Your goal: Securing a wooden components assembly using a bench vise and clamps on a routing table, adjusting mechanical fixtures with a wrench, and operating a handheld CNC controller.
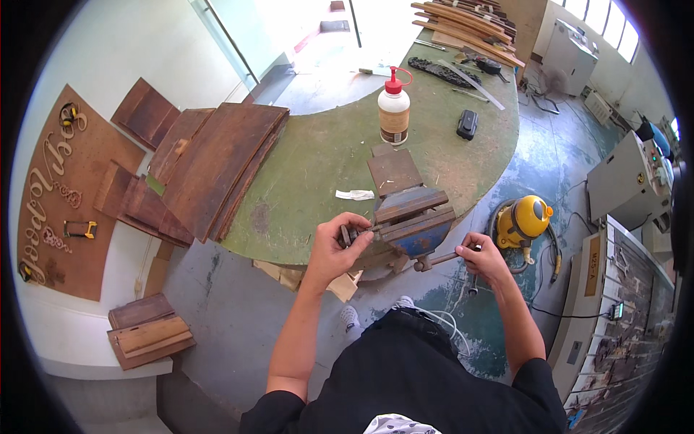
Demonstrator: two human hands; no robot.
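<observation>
A blue bench vise (425, 241) with brown metal jaws is fixed at the near edge of the green worktable (318, 166). My right hand (483, 257) is closed around the end of the vise handle (444, 258), a thin metal bar. At the left end of the jaws, my left hand (331, 249) pinches a small dark metal piece (345, 235); its exact kind cannot be made out. Whether that piece sits between the jaws is hidden by my fingers. A crumpled white strip (354, 195) lies just beyond my left hand.
A white glue bottle (394, 119) with a red cap stands behind the vise. Dark wooden boards (224, 163) lean at the table's left. A black case (468, 124) and wood strips (470, 32) lie farther back. A yellow vacuum cleaner (526, 218) stands on the floor at right.
</observation>
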